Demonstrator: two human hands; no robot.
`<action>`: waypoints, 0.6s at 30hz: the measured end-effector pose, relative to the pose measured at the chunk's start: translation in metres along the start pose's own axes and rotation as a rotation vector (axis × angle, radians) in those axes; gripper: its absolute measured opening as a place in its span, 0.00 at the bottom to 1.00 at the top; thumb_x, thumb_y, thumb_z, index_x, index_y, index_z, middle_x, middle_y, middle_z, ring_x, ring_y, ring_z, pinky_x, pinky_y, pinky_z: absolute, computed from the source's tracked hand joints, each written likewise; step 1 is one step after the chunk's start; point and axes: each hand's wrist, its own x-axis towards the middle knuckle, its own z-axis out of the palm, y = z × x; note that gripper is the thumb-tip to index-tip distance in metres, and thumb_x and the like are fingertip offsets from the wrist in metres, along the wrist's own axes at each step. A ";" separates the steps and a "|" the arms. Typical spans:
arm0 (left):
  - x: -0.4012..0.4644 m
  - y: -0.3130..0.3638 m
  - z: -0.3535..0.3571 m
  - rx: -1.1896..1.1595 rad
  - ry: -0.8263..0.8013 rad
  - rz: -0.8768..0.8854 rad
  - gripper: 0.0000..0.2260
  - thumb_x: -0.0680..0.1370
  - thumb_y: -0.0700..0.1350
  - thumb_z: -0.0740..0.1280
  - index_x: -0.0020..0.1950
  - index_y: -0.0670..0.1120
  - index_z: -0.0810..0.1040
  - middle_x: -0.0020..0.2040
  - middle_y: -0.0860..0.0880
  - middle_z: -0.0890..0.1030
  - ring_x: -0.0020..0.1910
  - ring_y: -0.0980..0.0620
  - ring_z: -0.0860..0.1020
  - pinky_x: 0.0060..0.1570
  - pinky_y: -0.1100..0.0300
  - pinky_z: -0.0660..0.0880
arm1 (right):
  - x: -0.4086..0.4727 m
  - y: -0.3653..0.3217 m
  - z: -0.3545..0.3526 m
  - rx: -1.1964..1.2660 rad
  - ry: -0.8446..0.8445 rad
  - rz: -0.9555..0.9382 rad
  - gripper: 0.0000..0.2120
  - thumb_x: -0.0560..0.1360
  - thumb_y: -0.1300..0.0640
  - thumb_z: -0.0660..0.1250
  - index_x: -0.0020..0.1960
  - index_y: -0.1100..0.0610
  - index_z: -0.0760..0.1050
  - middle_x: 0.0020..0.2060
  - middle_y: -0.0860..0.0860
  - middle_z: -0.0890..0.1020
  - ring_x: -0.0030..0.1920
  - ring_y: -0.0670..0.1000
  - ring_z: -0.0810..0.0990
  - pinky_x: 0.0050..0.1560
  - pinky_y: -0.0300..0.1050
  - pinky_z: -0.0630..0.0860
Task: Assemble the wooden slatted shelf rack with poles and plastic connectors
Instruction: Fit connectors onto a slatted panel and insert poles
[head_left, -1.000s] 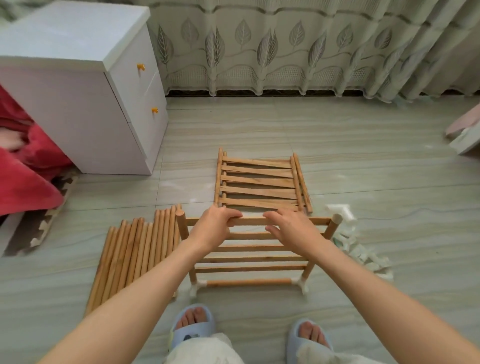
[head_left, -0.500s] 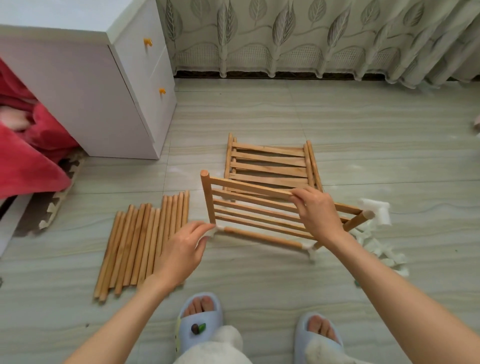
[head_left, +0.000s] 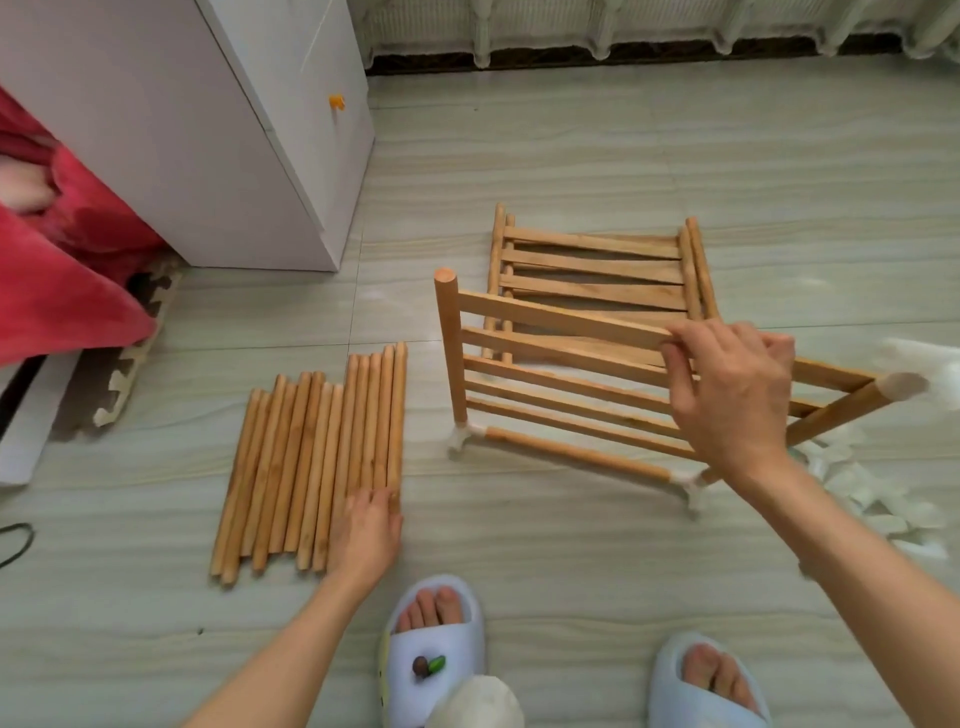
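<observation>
A slatted wooden shelf panel (head_left: 561, 358) stands tilted on the floor, with a round pole (head_left: 571, 453) along its lower edge joined by white plastic connectors (head_left: 462, 436) at both corners. My right hand (head_left: 727, 395) grips the panel's upper slats near its right side. My left hand (head_left: 366, 530) rests on the near ends of the rightmost poles in a row of several loose wooden poles (head_left: 311, 467) lying on the floor to the left. Spare slatted panels (head_left: 597, 270) lie flat behind the held one.
A white cabinet (head_left: 218, 130) stands at the back left, with red fabric (head_left: 57, 260) beside it. White plastic connectors and wrapping (head_left: 883, 493) are scattered on the floor at the right. My slippered feet (head_left: 436, 649) are at the bottom. A curtain hem runs along the far wall.
My left hand let go of the panel's lower left corner and moved down-left onto the loose poles. My right hand still holds the panel, which stays tilted. The view has dipped downward.
</observation>
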 end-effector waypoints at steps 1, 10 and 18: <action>0.000 0.002 0.002 0.027 0.007 -0.025 0.14 0.76 0.39 0.65 0.60 0.37 0.75 0.58 0.38 0.75 0.60 0.38 0.70 0.57 0.49 0.67 | -0.001 0.000 0.001 -0.002 0.013 -0.006 0.08 0.77 0.56 0.61 0.50 0.57 0.77 0.40 0.52 0.81 0.39 0.54 0.76 0.44 0.45 0.58; 0.018 0.028 0.008 0.210 0.064 -0.153 0.18 0.78 0.49 0.63 0.64 0.42 0.68 0.61 0.45 0.73 0.58 0.48 0.72 0.54 0.58 0.71 | -0.014 -0.001 0.001 -0.015 0.038 -0.061 0.11 0.77 0.55 0.60 0.51 0.59 0.78 0.39 0.55 0.81 0.39 0.56 0.77 0.44 0.46 0.59; 0.035 0.040 -0.013 -0.185 -0.025 -0.368 0.07 0.76 0.40 0.64 0.46 0.38 0.79 0.46 0.40 0.79 0.41 0.47 0.74 0.37 0.57 0.68 | -0.012 0.000 0.003 -0.017 0.026 -0.062 0.10 0.77 0.55 0.60 0.50 0.59 0.77 0.39 0.54 0.81 0.39 0.57 0.76 0.44 0.46 0.59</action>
